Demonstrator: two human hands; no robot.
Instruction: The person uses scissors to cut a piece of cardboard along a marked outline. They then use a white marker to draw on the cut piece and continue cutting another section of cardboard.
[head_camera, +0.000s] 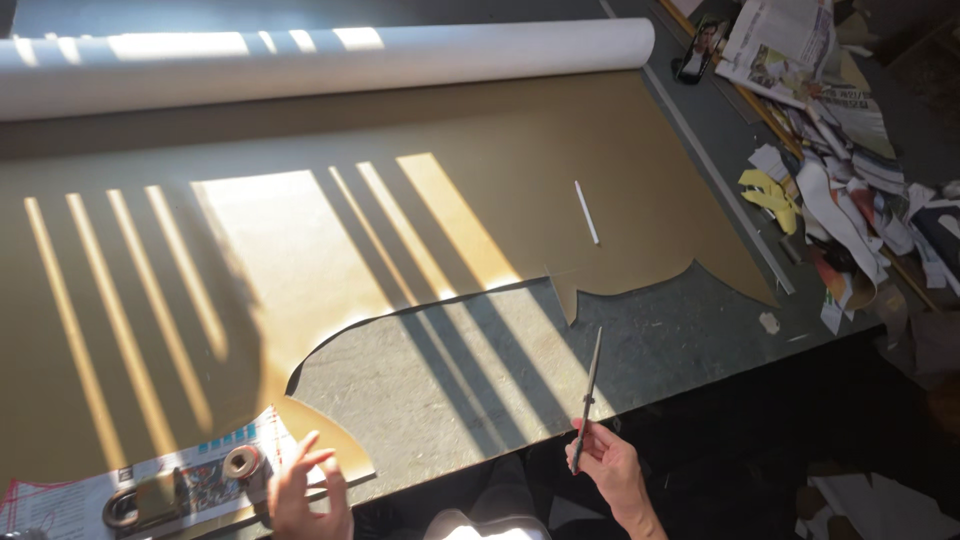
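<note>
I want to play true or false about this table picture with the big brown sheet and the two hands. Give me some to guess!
1. The right hand holds a long thin pair of scissors. True.
2. The big brown paper sheet is whole, with no cuts. False: a curved piece is cut out of its near edge.
3. A white paper roll lies along the far side of the grey table. True.
4. The left hand grips the small white stick. False: that hand is open and empty near the round metal weights; the stick lies on the sheet.
5. Scraps pile at the right. True.
</note>
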